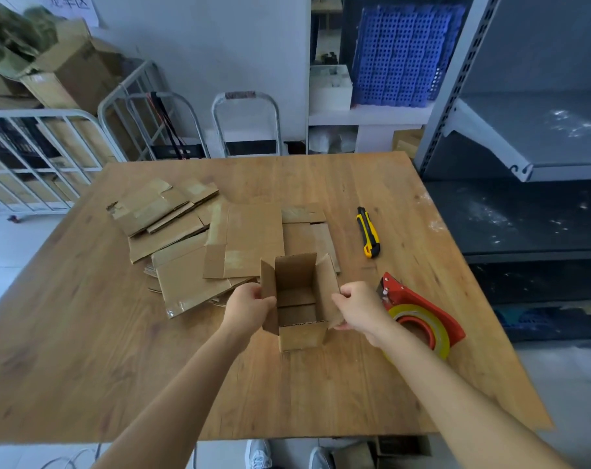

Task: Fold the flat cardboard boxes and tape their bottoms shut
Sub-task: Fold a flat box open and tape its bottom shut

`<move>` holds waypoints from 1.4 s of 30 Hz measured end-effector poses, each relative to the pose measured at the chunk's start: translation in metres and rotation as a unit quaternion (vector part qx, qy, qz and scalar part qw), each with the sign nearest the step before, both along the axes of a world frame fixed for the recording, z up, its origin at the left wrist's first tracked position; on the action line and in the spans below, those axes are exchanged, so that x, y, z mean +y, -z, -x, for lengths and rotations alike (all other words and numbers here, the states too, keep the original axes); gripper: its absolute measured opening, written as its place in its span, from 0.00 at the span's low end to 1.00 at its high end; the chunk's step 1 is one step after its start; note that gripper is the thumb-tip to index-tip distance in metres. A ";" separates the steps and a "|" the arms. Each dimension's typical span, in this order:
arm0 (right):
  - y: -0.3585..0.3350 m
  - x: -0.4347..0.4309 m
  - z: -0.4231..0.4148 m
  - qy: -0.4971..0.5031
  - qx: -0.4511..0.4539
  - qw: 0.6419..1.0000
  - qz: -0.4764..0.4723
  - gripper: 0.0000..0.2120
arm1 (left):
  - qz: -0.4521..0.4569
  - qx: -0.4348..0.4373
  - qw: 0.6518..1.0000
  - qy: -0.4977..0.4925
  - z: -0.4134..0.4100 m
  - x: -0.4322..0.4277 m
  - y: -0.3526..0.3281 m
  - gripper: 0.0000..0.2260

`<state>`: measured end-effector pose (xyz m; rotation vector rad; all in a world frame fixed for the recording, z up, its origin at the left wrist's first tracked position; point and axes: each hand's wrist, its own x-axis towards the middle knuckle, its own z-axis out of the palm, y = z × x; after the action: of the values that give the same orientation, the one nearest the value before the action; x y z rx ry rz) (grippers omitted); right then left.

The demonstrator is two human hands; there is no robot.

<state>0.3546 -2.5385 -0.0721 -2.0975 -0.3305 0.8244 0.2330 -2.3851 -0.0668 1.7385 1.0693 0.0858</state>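
Two bare forearms reach in from the near edge; below them, past the table (135, 367) lip, a pair of grey shoes (258, 455) on the floor. L hand (250, 306) has its fingers curled round the left flap of a small cardboard box (302, 336); fingertips hidden behind the flap. R hand (361, 308) grips the right flap, fingers curled over its edge, thumb lower, near the box's front corner. Box stands upright on the wood tabletop, opened into shape, open top twd the camera; top flaps up, the side ones splayed outward; inside, the bottom flaps lie folded in w/ a seam across; can't tell if taped.

Rest, all relative to the box: pile of flat cardboard boxes (186, 279) just behind & to its left, reaching right up to its far-left corner; several overlap, some w/ old tape strips; one more flat piece directly behind the box. Red tape dispenser (422, 313) w/ a yellowish roll just right of the box, partly behind the R wrist. Yellow-black utility knife (368, 231) further back-right, apart from both box & dispenser, lying flat on the table. Grey metal shelving (524, 137) well off to the right; blue perforated crate (402, 55) far behind-right on a white shelf; white wire cart (33, 157) w/ cartons far behind-left.
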 end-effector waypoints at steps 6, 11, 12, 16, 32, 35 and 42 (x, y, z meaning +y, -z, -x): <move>0.007 0.004 0.011 0.031 0.020 0.999 0.006 0.11 | 0.053 0.019 0.997 -0.048 0.023 0.007 0.022 0.07; -0.003 0.000 0.015 0.009 -0.028 1.000 -0.001 0.13 | -0.004 -0.008 1.000 -0.008 0.014 0.004 0.007 0.07; -0.010 -0.001 0.015 0.004 -0.040 0.999 -0.011 0.14 | -0.028 -0.014 1.000 0.004 0.012 0.003 0.001 0.08; -0.042 -0.002 0.012 -0.006 -0.134 0.991 -0.016 0.20 | -0.058 -0.060 0.997 0.002 0.011 0.008 -0.023 0.18; -0.098 0.086 0.006 -0.056 -0.194 0.977 -0.070 0.22 | -0.416 0.093 0.902 0.073 0.056 0.108 -0.079 0.21; -0.099 0.118 0.011 -0.073 -0.181 0.978 -0.075 0.21 | -0.434 0.112 0.891 0.075 0.065 0.137 -0.084 0.21; -0.097 0.228 0.030 -0.067 -0.166 0.980 -0.085 0.21 | -0.486 0.176 0.848 0.116 0.094 0.246 -0.080 0.16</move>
<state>0.3246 -2.3100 0.0253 -2.0631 -0.7033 0.4982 0.1394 -2.1395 0.0134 2.8859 1.1486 0.1838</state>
